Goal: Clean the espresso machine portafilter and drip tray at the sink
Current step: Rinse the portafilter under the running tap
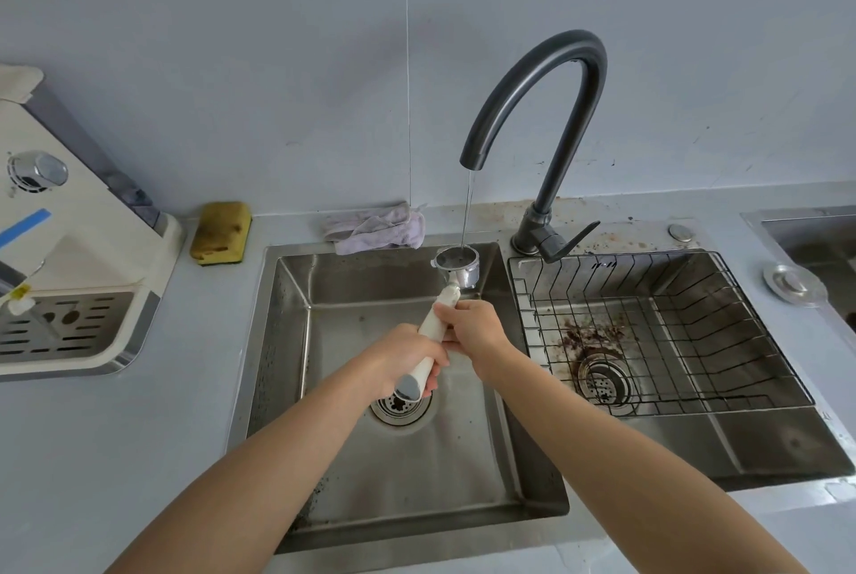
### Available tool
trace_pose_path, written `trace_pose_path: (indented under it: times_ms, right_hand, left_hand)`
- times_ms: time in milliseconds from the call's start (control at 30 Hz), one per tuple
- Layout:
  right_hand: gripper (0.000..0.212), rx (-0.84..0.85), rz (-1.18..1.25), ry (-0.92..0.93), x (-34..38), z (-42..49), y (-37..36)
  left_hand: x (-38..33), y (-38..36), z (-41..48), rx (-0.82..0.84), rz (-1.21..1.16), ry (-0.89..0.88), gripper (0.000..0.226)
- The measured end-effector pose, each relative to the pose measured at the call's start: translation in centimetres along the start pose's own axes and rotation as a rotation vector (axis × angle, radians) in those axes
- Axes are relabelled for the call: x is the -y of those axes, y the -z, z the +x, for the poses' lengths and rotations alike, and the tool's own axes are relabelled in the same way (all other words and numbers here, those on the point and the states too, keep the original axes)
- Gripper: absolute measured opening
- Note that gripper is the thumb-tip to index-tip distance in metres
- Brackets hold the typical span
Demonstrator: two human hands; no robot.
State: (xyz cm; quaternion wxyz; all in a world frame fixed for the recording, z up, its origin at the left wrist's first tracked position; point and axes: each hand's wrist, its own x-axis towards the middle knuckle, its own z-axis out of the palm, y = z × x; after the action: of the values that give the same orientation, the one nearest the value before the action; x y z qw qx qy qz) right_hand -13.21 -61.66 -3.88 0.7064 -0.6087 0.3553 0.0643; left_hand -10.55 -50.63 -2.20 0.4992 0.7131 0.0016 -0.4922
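Note:
The portafilter (456, 265) has a steel basket and a long white handle, and it hangs over the left sink basin (352, 291). A thin stream of water from the dark faucet (546, 110) falls into the basket. My left hand (407, 356) grips the lower end of the handle. My right hand (472, 325) grips the handle higher up, close to the basket. The cream espresso machine (78, 249) stands on the counter at the left, with its slotted drip tray (65, 323) sitting in place at its base.
A wire rack (648, 328) fills the right basin, with coffee grounds around its drain (602, 376). A yellow sponge (221, 232) and a lilac cloth (375, 228) lie behind the left basin. A metal plug (794, 284) rests on the counter at far right.

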Motion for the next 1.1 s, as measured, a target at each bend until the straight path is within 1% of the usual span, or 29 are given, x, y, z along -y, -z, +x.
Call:
trace_pose_path:
  times_ms: [67,100,167,200,300,400,533,700,767,933,1000,1100]
  right_hand:
    - [0.012,-0.032,-0.056,0.016,0.1,-0.1,0.2]
    - [0.013,-0.051,-0.093,0.026,0.0,0.0,0.3]
    - [0.014,-0.084,-0.16,0.05,0.0,0.0,0.5]
    - [0.016,-0.095,-0.185,0.062,0.0,-0.1,0.6]
    - [0.024,-0.118,-0.257,0.113,0.2,-0.6,0.9]
    - [0.024,-0.131,-0.29,0.162,0.3,-1.0,1.1]
    - [0.02,-0.138,-0.284,0.215,0.4,-1.4,1.5]
    - [0.032,-0.11,-0.243,0.247,0.5,-1.5,1.8]
    - [0.033,-0.101,-0.22,0.249,0.5,-1.4,1.9]
    - [0.024,-0.071,-0.157,0.269,0.2,-1.2,2.0]
    - [0.028,-0.062,-0.13,0.264,0.2,-1.0,1.9]
    - [0.039,-0.054,-0.086,0.251,0.2,-0.7,1.8]
  left_hand:
    - [0.2,-0.3,0.2,0.017,-0.028,-0.006,0.027]
    - [0.3,-0.4,0.2,0.026,-0.044,-0.014,0.026]
    - [0.4,-0.9,0.1,0.046,-0.083,-0.036,0.014]
    - [0.5,-1.1,0.1,0.049,-0.102,-0.046,0.012]
    - [1.0,-1.8,0.2,0.055,-0.137,-0.084,0.022]
    - [1.5,-2.3,0.4,0.057,-0.143,-0.107,0.021]
    - [1.7,-2.8,0.8,0.051,-0.187,-0.136,0.017]
    - [1.8,-3.0,1.3,0.026,-0.145,-0.185,0.019]
    - [1.8,-3.1,1.4,0.008,-0.113,-0.205,0.021]
    - [1.7,-2.9,1.7,-0.028,-0.01,-0.277,0.02]
    - [1.7,-2.8,1.9,-0.059,0.036,-0.285,0.026]
    - [1.5,-2.7,2.2,-0.105,0.081,-0.299,0.032]
